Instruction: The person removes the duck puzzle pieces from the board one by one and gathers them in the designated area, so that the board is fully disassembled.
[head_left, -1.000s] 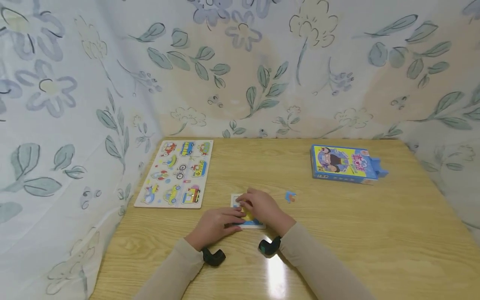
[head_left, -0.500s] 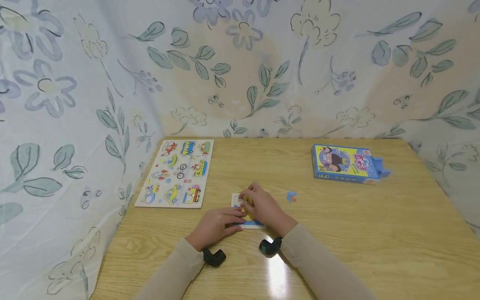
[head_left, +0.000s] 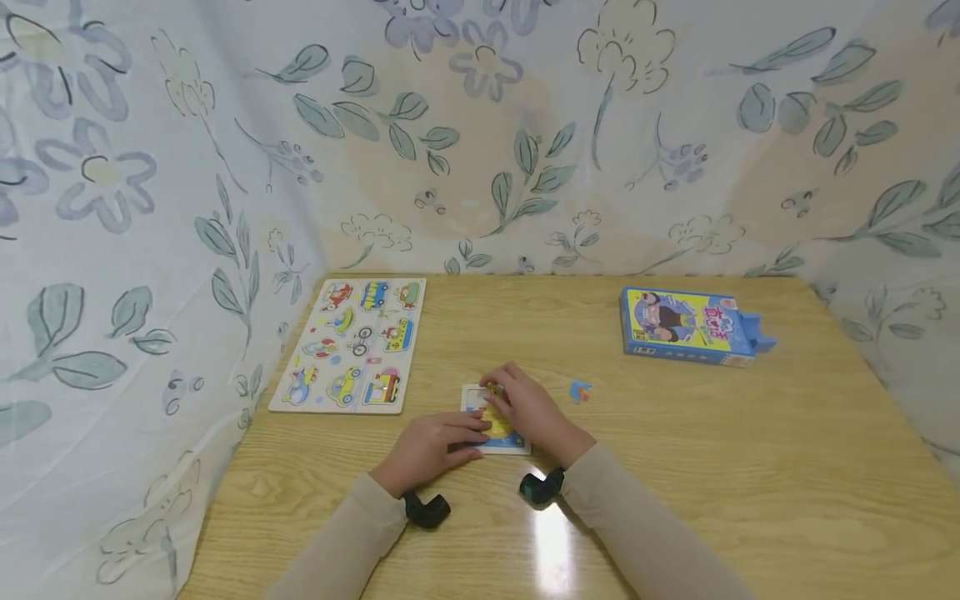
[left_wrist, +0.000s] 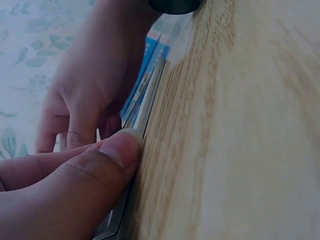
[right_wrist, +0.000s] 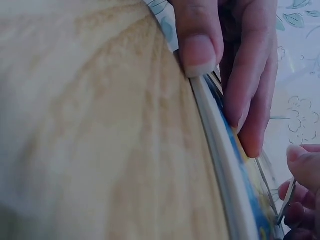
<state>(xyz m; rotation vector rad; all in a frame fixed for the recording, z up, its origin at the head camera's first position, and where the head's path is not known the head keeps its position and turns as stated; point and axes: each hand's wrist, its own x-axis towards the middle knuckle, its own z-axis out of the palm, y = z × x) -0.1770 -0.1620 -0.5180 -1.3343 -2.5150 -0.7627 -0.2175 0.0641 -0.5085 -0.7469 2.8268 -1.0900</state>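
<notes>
On the table lies a small puzzle board (head_left: 506,448) with a white rim and a blue and yellow picture. My left hand (head_left: 435,446) rests on its left part, fingers stretched over the picture; the thumb (left_wrist: 122,147) lies at the near edge. Between thumb and fingers, my right hand (head_left: 531,414) pinches a thin yellow-brown puzzle piece (head_left: 494,389) over the board's far part. In the right wrist view this piece (right_wrist: 286,202) shows edge-on, tilted up, its lower end close over the board. The right fingers partly hide the board.
A blue and orange loose piece (head_left: 580,391) lies right of the board. At the back left is a larger vehicle puzzle board (head_left: 341,350). A blue and yellow card box (head_left: 686,327) stands at the back right, its flap open. A floral curtain (head_left: 480,167) borders the table.
My right hand has raised the yellow-brown piece from the board and shifted slightly right, uncovering more of the picture. The left hand stays in place.
</notes>
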